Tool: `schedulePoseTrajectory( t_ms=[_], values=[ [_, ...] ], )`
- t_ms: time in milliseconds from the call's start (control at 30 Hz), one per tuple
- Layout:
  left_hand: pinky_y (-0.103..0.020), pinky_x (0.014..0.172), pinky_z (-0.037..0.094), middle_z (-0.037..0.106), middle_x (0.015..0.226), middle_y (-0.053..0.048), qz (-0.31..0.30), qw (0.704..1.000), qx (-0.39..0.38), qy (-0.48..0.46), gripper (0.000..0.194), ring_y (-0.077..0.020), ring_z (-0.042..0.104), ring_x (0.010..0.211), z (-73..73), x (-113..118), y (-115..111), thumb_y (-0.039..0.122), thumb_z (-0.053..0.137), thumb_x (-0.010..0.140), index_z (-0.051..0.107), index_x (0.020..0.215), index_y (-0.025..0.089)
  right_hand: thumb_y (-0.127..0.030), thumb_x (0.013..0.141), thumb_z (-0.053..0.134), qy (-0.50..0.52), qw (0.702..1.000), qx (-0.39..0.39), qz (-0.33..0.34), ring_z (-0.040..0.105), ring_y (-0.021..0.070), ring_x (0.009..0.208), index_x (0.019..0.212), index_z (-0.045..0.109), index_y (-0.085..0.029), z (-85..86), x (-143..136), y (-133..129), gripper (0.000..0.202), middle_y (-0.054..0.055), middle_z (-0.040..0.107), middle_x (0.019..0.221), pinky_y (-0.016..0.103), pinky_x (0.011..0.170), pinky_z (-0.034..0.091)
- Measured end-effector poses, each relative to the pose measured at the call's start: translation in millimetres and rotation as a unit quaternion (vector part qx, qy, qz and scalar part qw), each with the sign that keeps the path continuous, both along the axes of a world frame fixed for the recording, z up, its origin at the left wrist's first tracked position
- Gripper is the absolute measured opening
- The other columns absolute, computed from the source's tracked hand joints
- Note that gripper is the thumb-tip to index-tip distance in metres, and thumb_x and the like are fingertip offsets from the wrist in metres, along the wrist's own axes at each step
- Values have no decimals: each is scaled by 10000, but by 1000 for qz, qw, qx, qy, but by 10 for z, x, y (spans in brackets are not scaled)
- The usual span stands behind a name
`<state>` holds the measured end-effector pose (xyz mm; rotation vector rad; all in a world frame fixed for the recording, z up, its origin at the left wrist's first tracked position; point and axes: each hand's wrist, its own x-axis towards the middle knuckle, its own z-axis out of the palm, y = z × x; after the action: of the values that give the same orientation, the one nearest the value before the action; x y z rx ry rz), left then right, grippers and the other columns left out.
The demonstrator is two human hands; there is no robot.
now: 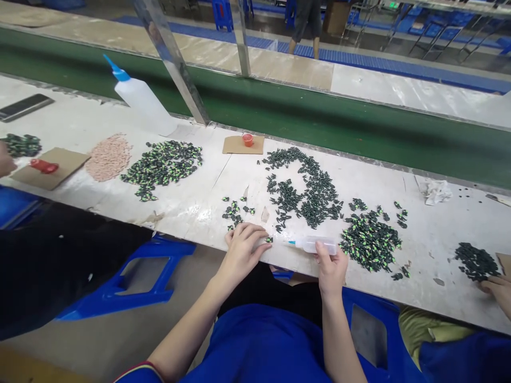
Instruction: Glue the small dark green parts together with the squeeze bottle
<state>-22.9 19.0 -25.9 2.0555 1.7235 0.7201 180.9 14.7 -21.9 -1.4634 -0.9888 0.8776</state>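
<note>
My left hand [244,249] is low over the table's near edge, thumb and fingers pinched on a small black-and-green piece [269,240]. In my right hand [332,268] lies a small clear squeeze bottle [313,244], held level with its blue tip pointing left at that piece, a short gap between them. Just beyond my left hand sits a small group of black-and-green pieces [232,210]. Dark green slim pieces [319,199] are spread beyond the bottle. To the right of my right hand is a heap of black-and-green pieces [371,239].
A large white bottle [143,103] with a blue nozzle stands back left, near a metal post [175,64]. A red cap [247,140] rests on cardboard. Pink pieces [108,157] lie left. Co-workers' hands show at both sides, the right one [499,290] by black pieces [477,260].
</note>
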Motion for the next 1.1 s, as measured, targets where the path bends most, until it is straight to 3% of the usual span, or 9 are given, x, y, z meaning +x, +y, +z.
schedulePoseTrajectory(
  t_ms=[100, 400, 767, 1100],
  values=[
    [-408, 870, 303, 718, 1004, -20, -10, 1000, -10, -23, 146, -249, 556, 1064, -8, -15, -12, 246, 636, 836, 640, 981, 267, -458, 721, 653, -19, 1000, -9, 18, 438, 113, 481, 631, 612, -159, 41, -88, 33, 316, -31, 510, 501, 242, 494, 394],
    [-399, 841, 315, 743, 914, 15, 62, 996, -10, -64, 61, -205, 640, 917, 2, 55, -32, 244, 620, 850, 671, 867, 273, -446, 734, 643, -21, 997, -28, 64, 431, 110, 496, 637, 618, -160, 51, -223, 104, 303, -28, 526, 522, 237, 503, 393],
    [-410, 851, 330, 762, 860, 9, 66, 995, -27, -68, 123, -223, 653, 979, -1, 54, -26, 257, 600, 867, 636, 984, 259, -448, 712, 655, -9, 996, -49, 70, 470, 127, 532, 637, 629, -157, 68, -244, 135, 301, -17, 549, 544, 246, 525, 404],
    [-422, 849, 325, 765, 839, 11, 73, 993, -25, -86, 114, -233, 660, 962, 7, 59, -20, 249, 621, 851, 642, 962, 264, -444, 737, 648, -26, 996, -45, 75, 448, 119, 519, 630, 630, -154, 34, -230, 125, 309, -23, 526, 535, 242, 515, 386]
  ],
)
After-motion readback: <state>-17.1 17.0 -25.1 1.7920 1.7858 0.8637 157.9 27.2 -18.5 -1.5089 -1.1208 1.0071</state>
